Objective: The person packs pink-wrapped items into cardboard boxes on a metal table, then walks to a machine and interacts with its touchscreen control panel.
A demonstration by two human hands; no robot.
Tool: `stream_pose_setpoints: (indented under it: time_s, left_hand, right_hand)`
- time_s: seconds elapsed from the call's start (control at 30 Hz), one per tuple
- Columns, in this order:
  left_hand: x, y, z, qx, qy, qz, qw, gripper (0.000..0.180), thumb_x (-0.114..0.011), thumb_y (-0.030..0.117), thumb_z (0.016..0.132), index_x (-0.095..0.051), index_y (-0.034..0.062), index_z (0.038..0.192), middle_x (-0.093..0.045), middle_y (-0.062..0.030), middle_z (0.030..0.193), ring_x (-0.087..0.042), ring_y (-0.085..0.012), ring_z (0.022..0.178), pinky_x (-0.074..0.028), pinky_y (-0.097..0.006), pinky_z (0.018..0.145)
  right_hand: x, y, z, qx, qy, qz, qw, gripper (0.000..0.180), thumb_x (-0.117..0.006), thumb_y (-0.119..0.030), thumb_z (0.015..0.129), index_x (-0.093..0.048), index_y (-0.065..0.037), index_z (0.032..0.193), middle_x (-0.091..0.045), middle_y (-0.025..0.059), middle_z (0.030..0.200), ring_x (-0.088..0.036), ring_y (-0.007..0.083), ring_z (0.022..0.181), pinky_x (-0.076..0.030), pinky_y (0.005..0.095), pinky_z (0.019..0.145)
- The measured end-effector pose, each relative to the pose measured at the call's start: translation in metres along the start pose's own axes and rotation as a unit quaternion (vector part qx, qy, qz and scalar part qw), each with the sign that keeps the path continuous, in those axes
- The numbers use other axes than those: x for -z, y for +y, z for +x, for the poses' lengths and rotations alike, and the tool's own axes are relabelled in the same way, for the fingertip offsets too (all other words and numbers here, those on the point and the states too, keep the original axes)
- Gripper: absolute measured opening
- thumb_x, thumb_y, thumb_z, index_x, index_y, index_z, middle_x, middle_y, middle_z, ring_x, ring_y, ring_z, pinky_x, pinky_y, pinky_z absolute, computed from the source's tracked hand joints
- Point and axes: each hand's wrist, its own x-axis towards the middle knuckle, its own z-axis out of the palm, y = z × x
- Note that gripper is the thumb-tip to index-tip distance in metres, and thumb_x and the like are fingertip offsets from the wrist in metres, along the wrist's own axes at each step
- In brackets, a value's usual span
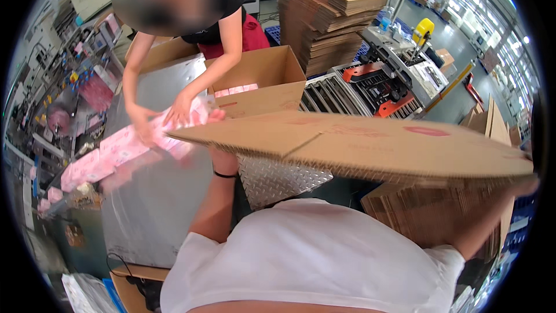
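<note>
A bright factory hall spreads behind me, its aisle and ceiling lights at the upper right, with a grey metal worktop [156, 214] in the left half of the frame. A flat brown cardboard sheet [370, 142] hangs in the air before my chest, its long axis running from centre left to the right rim. My right grip [526, 186], blurred there, is closed on the far right end. My left grip [217, 116] lies behind the sheet near its left end, fingertips showing past the upper edge; whether it clasps or only supports, I cannot tell. The pointed left corner reaches beyond that hand, over the worktop.

Just above the sheet, at upper centre, an open carton [263, 103] holds pink-and-white packs. To its left, a co-worker's hands [178, 110] press on a row of pink packs [124, 150]. Farther out are a tall stack of folded cartons [321, 23] and a roller conveyor [336, 94]; more flat cartons [414, 211] stand below the sheet, lower right.
</note>
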Motion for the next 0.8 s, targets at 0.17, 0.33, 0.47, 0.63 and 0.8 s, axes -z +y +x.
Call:
stream_pose_setpoints:
  time_s: [0.17, 0.33, 0.47, 0.63, 0.8]
  left_hand:
    - [0.047, 0.01, 0.02, 0.055, 0.005, 0.191, 0.98, 0.067, -0.068, 0.021, 0.095, -0.026, 0.0046, 0.145, -0.048, -0.0111, 0.131, -0.051, -0.0205, 0.12, -0.042, -0.036, 0.104]
    - [0.072, -0.048, -0.005, 0.246, 0.052, 0.273, 0.929, 0.093, -0.078, 0.038, 0.085, -0.022, -0.0047, 0.146, -0.04, -0.0198, 0.141, -0.039, -0.0285, 0.133, -0.032, -0.041, 0.112]
    - [0.075, -0.044, -0.015, 0.246, 0.068, 0.194, 0.947, 0.095, -0.082, 0.034, 0.081, -0.022, 0.001, 0.147, -0.037, -0.0157, 0.143, -0.037, -0.0264, 0.134, -0.032, -0.039, 0.112]
    - [0.099, -0.057, -0.019, 0.285, -0.012, 0.058, 0.957, 0.086, -0.068, 0.004, 0.087, -0.014, 0.0127, 0.153, -0.036, -0.0075, 0.144, -0.038, -0.0196, 0.134, -0.03, -0.036, 0.115]
    - [0.065, -0.007, -0.017, 0.323, 0.022, 0.011, 0.946, 0.088, -0.06, -0.003, 0.086, -0.01, 0.0164, 0.155, -0.041, -0.0069, 0.141, -0.043, -0.0207, 0.13, -0.032, -0.035, 0.113]
  right_hand:
    - [-0.159, 0.084, -0.212, -0.399, 0.172, 0.09, 0.896, 0.036, -0.046, -0.037, 0.104, -0.061, -0.004, 0.106, -0.064, 0.0086, 0.103, -0.06, 0.0225, 0.095, -0.049, 0.0396, 0.085]
    - [-0.198, 0.09, -0.376, -0.713, -0.019, 0.054, 0.699, 0.045, -0.054, -0.051, 0.099, -0.055, -0.011, 0.121, -0.058, 0.0037, 0.118, -0.051, 0.0193, 0.115, -0.037, 0.0345, 0.099]
    - [-0.194, 0.11, -0.396, -0.657, -0.111, 0.071, 0.742, 0.054, -0.072, -0.032, 0.09, -0.047, -0.011, 0.133, -0.05, 0.0033, 0.128, -0.048, 0.0192, 0.118, -0.034, 0.0352, 0.101]
    - [-0.204, 0.151, -0.372, -0.694, -0.227, 0.035, 0.682, 0.047, -0.076, -0.043, 0.086, -0.061, -0.009, 0.114, -0.058, 0.0005, 0.104, -0.05, 0.0148, 0.095, -0.04, 0.0352, 0.081]
    - [-0.255, 0.15, -0.34, -0.64, -0.225, -0.079, 0.731, 0.042, -0.072, -0.046, 0.089, -0.065, -0.008, 0.103, -0.051, -0.0061, 0.069, -0.04, 0.0043, 0.051, -0.029, 0.021, 0.045]
